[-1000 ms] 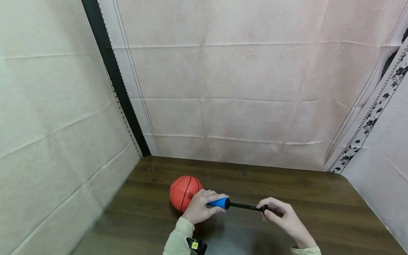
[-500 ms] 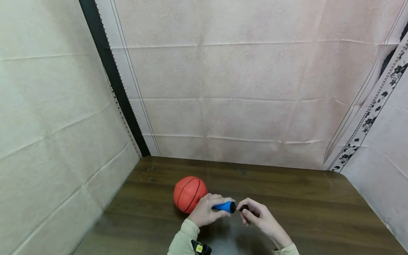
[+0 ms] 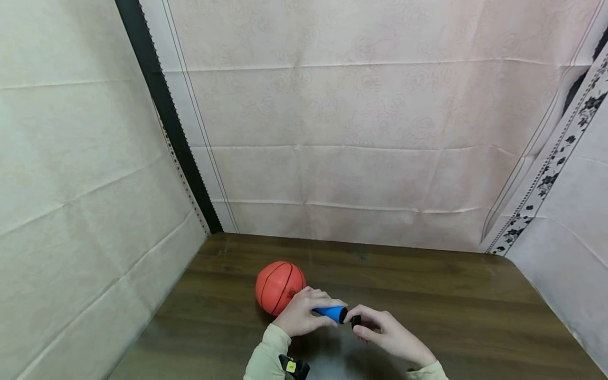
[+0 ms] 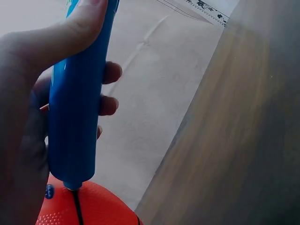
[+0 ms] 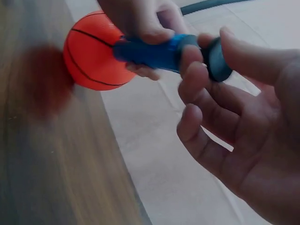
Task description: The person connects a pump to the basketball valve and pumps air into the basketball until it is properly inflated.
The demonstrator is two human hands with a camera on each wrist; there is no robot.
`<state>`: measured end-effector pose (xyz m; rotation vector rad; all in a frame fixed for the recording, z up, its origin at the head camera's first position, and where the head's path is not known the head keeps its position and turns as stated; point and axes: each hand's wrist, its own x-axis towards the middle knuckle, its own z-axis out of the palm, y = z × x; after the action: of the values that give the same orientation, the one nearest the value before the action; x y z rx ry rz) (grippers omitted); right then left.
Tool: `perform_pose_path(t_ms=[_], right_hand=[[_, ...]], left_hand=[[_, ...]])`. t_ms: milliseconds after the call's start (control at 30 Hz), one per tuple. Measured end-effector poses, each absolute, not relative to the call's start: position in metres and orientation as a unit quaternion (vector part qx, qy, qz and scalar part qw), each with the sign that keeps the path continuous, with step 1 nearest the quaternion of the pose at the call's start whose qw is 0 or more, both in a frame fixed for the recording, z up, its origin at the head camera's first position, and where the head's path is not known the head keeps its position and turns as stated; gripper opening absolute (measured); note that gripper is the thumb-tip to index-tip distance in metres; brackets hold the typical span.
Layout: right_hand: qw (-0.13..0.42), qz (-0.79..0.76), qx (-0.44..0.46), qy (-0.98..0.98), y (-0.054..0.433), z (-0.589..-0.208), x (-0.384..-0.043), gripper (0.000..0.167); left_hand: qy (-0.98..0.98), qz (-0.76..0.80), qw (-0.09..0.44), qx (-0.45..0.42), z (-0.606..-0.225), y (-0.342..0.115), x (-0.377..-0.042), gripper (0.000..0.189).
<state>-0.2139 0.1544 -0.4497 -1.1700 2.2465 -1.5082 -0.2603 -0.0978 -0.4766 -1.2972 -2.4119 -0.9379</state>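
A blue hand pump point(image 3: 331, 313) lies across my left hand point(image 3: 300, 312), which grips its barrel with the thumb along one side and the fingers round the other. The narrow end of the barrel points at a small orange-red toy basketball point(image 3: 279, 287) and sits right at its surface in the left wrist view. My right hand point(image 3: 387, 332) holds the pump's black handle point(image 5: 219, 60) between thumb and fingers, close against the barrel's black end. Little of the rod shows. The ball rests on the table, partly hidden behind my left hand in the head view.
The dark wood-grain table point(image 3: 465, 306) runs back to a pale cloth wall point(image 3: 361, 158). More cloth hangs at the left and right, the right one with a black floral border point(image 3: 546, 182). A black device point(image 3: 293, 366) is strapped at my left wrist.
My right hand has moved left with the handle, pushing the long black rod into the barrel. The left hand and ball have shifted only slightly.
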Motion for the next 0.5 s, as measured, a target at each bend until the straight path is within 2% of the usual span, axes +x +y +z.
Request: perform_pose_path(t_ms=[133,300,367,500], right_hand=[[0.095,-0.514,-0.428,0.737,0.169,-0.444,-0.214,0.022],[0.042,-0.541,-0.441,0.715,0.191,-0.437,-0.21,0.029],[0.021,-0.556,-0.439,0.706,0.195,-0.436,-0.21,0.029],[0.021,-0.597,-0.437,0.672,0.192,-0.438,-0.213,0.023]], left_hand=[[-0.827,-0.314,0.132,-0.447,-0.477,-0.101,-0.26,0.046],[-0.831,-0.331,0.149,-0.422,-0.474,-0.103,-0.259,0.046],[-0.836,-0.337,0.145,-0.409,-0.473,-0.103,-0.258,0.046],[-0.85,-0.335,0.119,-0.388,-0.473,-0.1,-0.257,0.044]])
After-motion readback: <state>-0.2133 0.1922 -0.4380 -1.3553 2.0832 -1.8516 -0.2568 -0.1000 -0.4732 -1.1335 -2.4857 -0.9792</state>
